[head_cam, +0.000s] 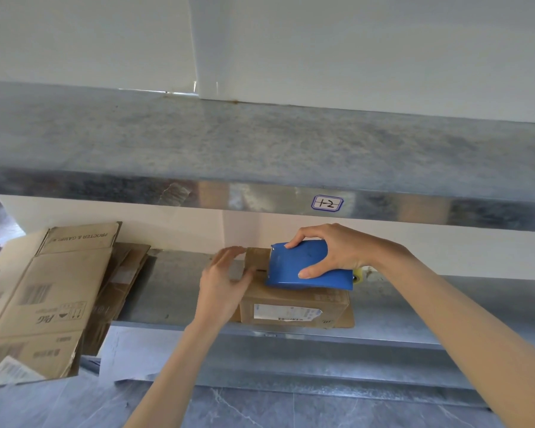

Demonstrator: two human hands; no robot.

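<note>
Head view, and you're at the lower shelf [173,288] of a metal rack. The small cardboard box [294,307] sits near its front edge, at about five o'clock from the middle of the picture, with a white shipping label [286,312] on the side facing you.

Your right hand [337,251] comes in from four o'clock and is wrapped over the blue tape dispenser [303,267] — fingers across the top, thumb on the near side, a firm grip. The dispenser lies flat on the box's top, nose pointing to nine o'clock. There's a brown piece at that nose; tape or flap, I can't tell.

Your left hand [226,282] rises from six o'clock to the box's left end. Its fingers are loosely extended and gripping nothing — fingertips up beside the brown piece, thumb against the box's top edge.

Out at nine o'clock of the box, well apart from it, flattened cartons [44,301] lean and overhang the shelf's front edge. Overhead at twelve o'clock runs the upper shelf [260,143], with a handwritten tag [327,203] on its front lip, just above your right hand. Grey marbled floor [260,409] shows at six o'clock, between your forearms.
</note>
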